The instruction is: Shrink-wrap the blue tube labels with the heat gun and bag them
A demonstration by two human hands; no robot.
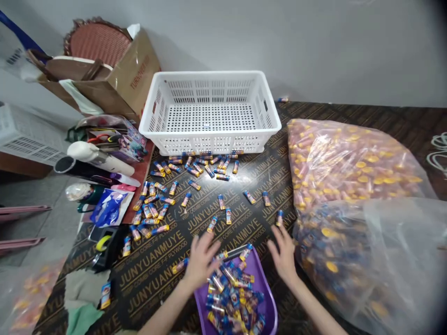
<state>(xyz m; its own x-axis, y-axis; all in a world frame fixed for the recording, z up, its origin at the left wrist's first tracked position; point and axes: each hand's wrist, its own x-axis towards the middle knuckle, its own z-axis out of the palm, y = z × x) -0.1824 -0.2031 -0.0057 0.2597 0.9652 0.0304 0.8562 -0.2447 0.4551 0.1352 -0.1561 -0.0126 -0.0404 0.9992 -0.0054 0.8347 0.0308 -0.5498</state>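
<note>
My left hand (pixel 201 261) hovers over the left rim of a purple tray (pixel 269 293), its fingers spread and nothing held. Small labelled tubes (pixel 234 298) with blue and yellow ends are heaped in that tray. To the right of it, my right hand (pixel 284 255) has its fingers apart. Its fingertips are by a single tube (pixel 280 217); whether they touch it I cannot tell. More loose tubes (pixel 220 201) lie scattered on the dark printed board, thickest at the left and along the front of a white plastic basket (pixel 209 135).
Two big clear bags stand on the right, one with pink and yellow pieces (pixel 349 163), the other with blue and yellow ones (pixel 335 251). A cardboard box (pixel 129 79) sits back left. Bottles (pixel 101 158), a tape dispenser (pixel 104 246) and a cloth (pixel 84 288) line the left edge.
</note>
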